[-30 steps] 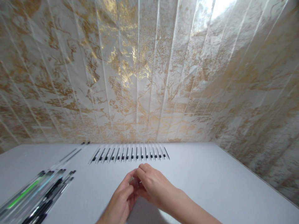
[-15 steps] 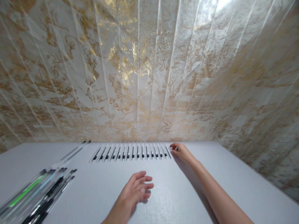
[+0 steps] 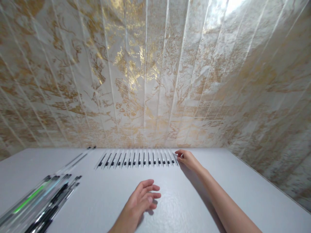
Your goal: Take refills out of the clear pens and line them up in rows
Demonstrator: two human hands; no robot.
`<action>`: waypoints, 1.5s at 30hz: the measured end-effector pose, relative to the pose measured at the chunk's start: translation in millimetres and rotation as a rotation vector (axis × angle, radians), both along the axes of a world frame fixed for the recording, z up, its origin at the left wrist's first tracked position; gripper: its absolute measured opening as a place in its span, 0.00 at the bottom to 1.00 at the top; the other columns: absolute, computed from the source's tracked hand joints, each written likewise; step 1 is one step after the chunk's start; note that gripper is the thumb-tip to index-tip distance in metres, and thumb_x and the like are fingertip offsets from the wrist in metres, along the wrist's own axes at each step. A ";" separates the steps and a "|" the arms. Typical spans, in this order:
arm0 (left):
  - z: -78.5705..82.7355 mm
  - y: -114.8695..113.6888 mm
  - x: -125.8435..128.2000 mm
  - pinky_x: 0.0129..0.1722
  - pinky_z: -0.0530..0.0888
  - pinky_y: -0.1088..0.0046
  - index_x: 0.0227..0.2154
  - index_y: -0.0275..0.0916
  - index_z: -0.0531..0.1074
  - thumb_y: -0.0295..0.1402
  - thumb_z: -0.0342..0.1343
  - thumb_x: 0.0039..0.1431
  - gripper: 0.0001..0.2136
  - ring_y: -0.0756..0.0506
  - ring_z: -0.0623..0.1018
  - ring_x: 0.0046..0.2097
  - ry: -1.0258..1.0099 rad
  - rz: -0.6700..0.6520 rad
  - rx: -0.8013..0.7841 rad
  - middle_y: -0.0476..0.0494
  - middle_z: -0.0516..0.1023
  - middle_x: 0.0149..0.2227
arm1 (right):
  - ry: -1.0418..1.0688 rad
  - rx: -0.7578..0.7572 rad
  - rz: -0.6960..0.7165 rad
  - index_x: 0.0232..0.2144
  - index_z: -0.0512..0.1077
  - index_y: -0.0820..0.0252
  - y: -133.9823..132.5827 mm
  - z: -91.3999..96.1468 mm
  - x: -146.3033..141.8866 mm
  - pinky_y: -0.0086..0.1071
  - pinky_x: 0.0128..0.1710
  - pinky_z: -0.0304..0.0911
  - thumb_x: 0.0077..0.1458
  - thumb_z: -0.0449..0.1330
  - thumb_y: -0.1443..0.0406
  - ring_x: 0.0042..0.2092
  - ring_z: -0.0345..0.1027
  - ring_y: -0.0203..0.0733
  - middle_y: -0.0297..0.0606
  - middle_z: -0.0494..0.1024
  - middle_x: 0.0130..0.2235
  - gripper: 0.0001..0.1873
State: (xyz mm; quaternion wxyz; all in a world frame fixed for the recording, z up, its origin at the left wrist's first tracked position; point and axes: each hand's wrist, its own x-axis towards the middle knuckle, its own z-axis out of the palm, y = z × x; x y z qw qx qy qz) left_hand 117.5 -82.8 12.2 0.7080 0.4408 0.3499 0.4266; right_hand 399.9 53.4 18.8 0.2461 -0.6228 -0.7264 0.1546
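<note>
A row of clear pens (image 3: pixel 139 158) with black parts lies side by side along the far part of the white table. My right hand (image 3: pixel 186 158) is at the row's right end, its thumb and fingers pinched about the upper part of the last pen (image 3: pixel 177 160). The fingers partly hide that pen. Nearer to me, below the row, my left hand (image 3: pixel 143 199) hovers low over the table with its fingers apart and nothing in it.
On the left lies a blurred bunch of pens (image 3: pixel 41 204), some black, one bright green. Two long, thin pens (image 3: pixel 80 160) lie slanted behind it. A wall covering with gold patterns (image 3: pixel 145 81) rises at the table's (image 3: pixel 194 207) back edge.
The view has shifted slightly, moving the pens a little to the right in the picture. My right hand has moved slightly left against the last pen. My left hand keeps its pose.
</note>
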 end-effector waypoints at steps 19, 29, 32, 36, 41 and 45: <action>-3.5 2.0 -1.4 0.44 0.67 0.62 0.49 0.39 0.66 0.44 0.59 0.53 0.23 0.36 0.72 0.50 0.020 -0.031 0.026 0.32 0.71 0.51 | -0.040 -0.022 -0.069 0.43 0.73 0.66 6.1 -5.8 11.1 0.29 0.37 0.60 0.49 0.53 0.73 0.35 0.69 0.40 0.42 0.78 0.36 0.19; -6.9 2.7 -2.2 0.43 0.67 0.63 0.50 0.39 0.64 0.45 0.56 0.55 0.23 0.37 0.72 0.51 0.069 -0.059 0.064 0.32 0.70 0.52 | -0.156 -0.126 -0.104 0.30 0.75 0.64 -5.1 8.8 16.6 0.26 0.30 0.56 0.41 0.53 0.79 0.28 0.67 0.36 0.38 0.78 0.28 0.15; -6.1 2.4 -2.1 0.43 0.67 0.63 0.50 0.39 0.65 0.46 0.57 0.54 0.24 0.37 0.72 0.51 0.075 -0.062 0.059 0.32 0.70 0.52 | -0.178 -0.122 -0.066 0.29 0.76 0.63 -7.7 13.2 13.3 0.26 0.31 0.57 0.42 0.55 0.78 0.31 0.69 0.38 0.39 0.79 0.30 0.14; -5.9 2.3 -2.1 0.43 0.67 0.63 0.50 0.39 0.65 0.46 0.57 0.54 0.24 0.37 0.72 0.50 0.074 -0.061 0.062 0.33 0.71 0.52 | -0.188 -0.117 -0.043 0.31 0.77 0.63 -8.8 13.6 14.2 0.27 0.33 0.59 0.44 0.57 0.76 0.34 0.71 0.40 0.41 0.80 0.33 0.12; -9.9 3.3 -2.6 0.42 0.67 0.64 0.50 0.39 0.65 0.45 0.57 0.54 0.23 0.37 0.72 0.50 0.067 -0.061 0.073 0.33 0.71 0.51 | -0.172 -0.114 -0.035 0.33 0.78 0.64 -10.9 12.1 12.8 0.28 0.34 0.60 0.47 0.58 0.72 0.35 0.72 0.43 0.44 0.81 0.34 0.10; -12.5 3.7 -1.6 0.42 0.66 0.64 0.49 0.39 0.65 0.45 0.57 0.53 0.23 0.37 0.72 0.50 0.057 -0.051 0.072 0.33 0.71 0.51 | -0.147 -0.106 -0.011 0.33 0.78 0.66 -12.8 13.2 6.4 0.28 0.33 0.60 0.50 0.58 0.69 0.33 0.72 0.42 0.44 0.81 0.32 0.10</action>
